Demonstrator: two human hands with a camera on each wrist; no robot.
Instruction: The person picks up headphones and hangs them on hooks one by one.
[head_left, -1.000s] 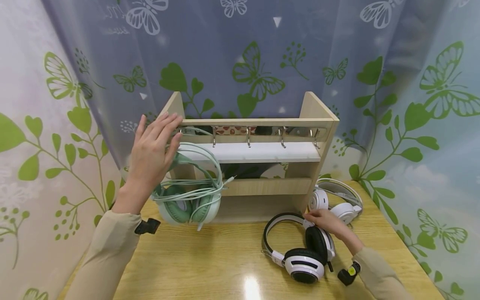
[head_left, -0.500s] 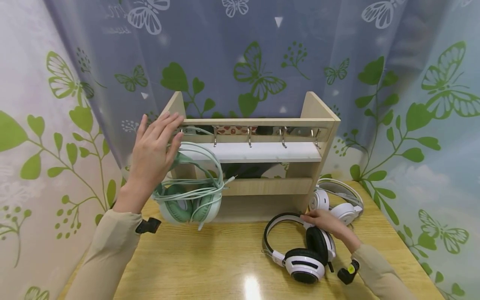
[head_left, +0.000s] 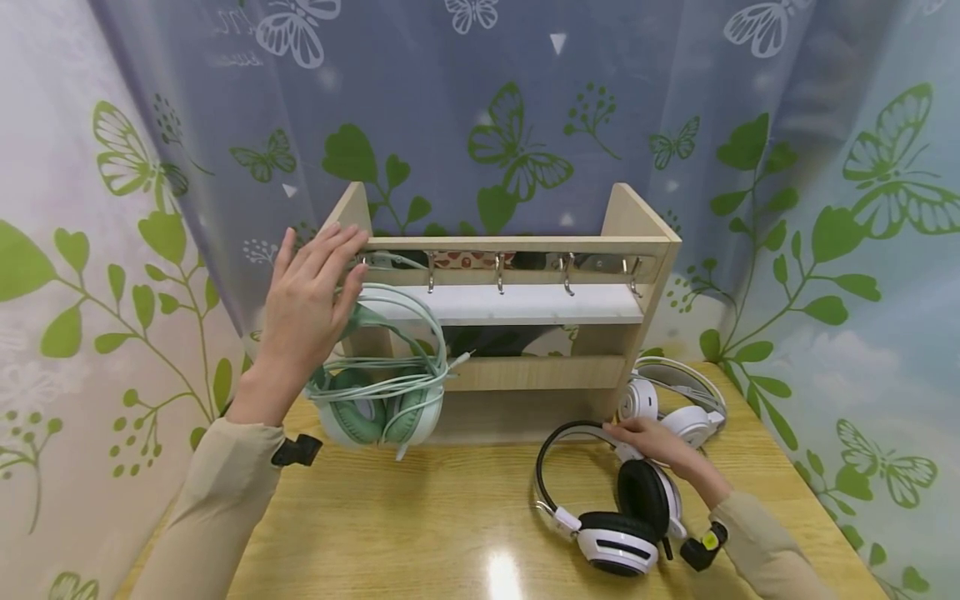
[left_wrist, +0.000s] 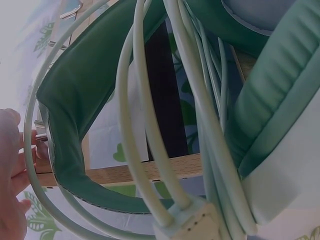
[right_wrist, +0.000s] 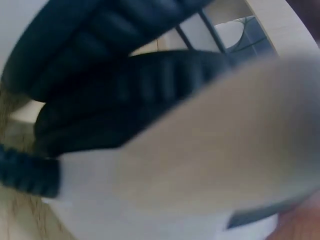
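My left hand (head_left: 303,300) rests on the upper left corner of the wooden rack (head_left: 517,372), its fingers straight. Below it hang mint green headphones (head_left: 360,412), their cable coiled around them; in the left wrist view their green headband (left_wrist: 70,125) and cable loops fill the middle. At the right, my right hand (head_left: 656,442) pinches the headband of black and white headphones (head_left: 618,546) low over the table. Their dark ear cushions (right_wrist: 125,100) show blurred in the right wrist view. How the fingertips lie there is hidden.
Several metal hooks (head_left: 500,275) line the rack's upper rail, above a white shelf (head_left: 517,305). Another pair of white headphones (head_left: 686,425) lies behind my right hand, beside the rack. The wooden table (head_left: 390,525) reaches to patterned curtains (head_left: 435,125) behind.
The black and white headphones have shifted slightly to the right and tilted, held by my right hand. My left hand and the mint green headphones stay where they were.
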